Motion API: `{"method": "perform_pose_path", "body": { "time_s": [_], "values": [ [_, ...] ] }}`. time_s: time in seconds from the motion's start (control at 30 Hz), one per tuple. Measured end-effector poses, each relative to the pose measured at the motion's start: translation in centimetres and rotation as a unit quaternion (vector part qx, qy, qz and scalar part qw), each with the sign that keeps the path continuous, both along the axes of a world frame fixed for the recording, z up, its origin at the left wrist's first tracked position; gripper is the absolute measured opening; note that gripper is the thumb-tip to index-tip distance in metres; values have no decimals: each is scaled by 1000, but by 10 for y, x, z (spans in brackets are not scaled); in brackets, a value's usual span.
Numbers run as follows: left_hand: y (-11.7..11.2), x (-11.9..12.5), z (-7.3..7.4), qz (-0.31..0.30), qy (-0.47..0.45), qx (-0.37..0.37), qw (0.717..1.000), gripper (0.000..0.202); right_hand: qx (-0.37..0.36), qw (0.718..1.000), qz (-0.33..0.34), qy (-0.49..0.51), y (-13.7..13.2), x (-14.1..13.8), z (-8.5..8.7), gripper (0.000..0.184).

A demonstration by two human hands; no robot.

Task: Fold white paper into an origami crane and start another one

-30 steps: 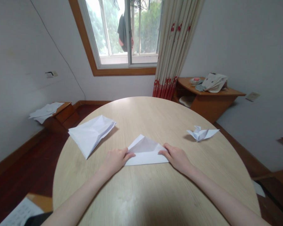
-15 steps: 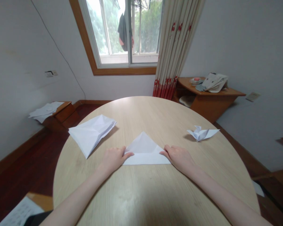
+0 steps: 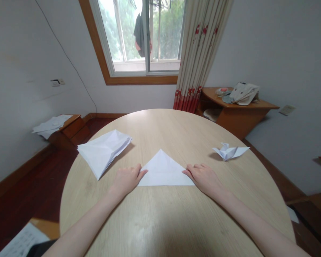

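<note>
A white sheet of paper, folded into a triangle, lies flat on the round wooden table. Its point faces away from me and its long straight edge faces me. My left hand grips the left corner between thumb and curled fingers. At the right corner my right hand pinches the paper in the same way. Both corner tips are hidden under my hands.
A stack of folded white papers lies at the table's left. Toward the right stands a folded paper bird. Beyond the table are a wooden cabinet with a cloth bag, a curtain and a window.
The raised layer of the paper now lies flatter, and the triangle shows as one even surface. My left hand has shifted slightly left along the corner.
</note>
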State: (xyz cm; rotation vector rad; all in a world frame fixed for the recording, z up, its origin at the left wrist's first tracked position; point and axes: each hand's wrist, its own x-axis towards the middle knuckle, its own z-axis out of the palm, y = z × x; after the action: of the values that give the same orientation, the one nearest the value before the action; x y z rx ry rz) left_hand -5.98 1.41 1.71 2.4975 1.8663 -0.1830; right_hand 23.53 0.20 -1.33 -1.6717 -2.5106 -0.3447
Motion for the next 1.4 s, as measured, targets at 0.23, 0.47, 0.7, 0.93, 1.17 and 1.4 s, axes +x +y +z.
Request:
{"method": "perform_pose_path", "body": {
  "time_s": [0.23, 0.47, 0.7, 0.93, 1.17, 1.4],
  "values": [
    [3, -4, -4, -81, -6, 94, 992, 34, 27, 1000, -6, -9, 0, 1, 7, 33],
    [7, -5, -17, -207, -79, 170, 960, 28, 76, 996, 37, -9, -1, -4, 7, 22],
    [-5, 6, -19, -299, -142, 95, 939, 34, 78, 991, 103, 41, -15, -21, 3, 26],
    [-21, 30, -15, -209, -144, 97, 962, 20, 49, 987, 142, 59, -23, -46, 3, 24],
    [-33, 52, -14, -117, -148, 120, 975, 19, -1, 986, 136, 96, -25, -54, 5, 26],
    [-37, 57, -19, -99, -192, 117, 969, 18, -18, 986, 130, 107, -33, -65, 5, 22]
  ]
}}
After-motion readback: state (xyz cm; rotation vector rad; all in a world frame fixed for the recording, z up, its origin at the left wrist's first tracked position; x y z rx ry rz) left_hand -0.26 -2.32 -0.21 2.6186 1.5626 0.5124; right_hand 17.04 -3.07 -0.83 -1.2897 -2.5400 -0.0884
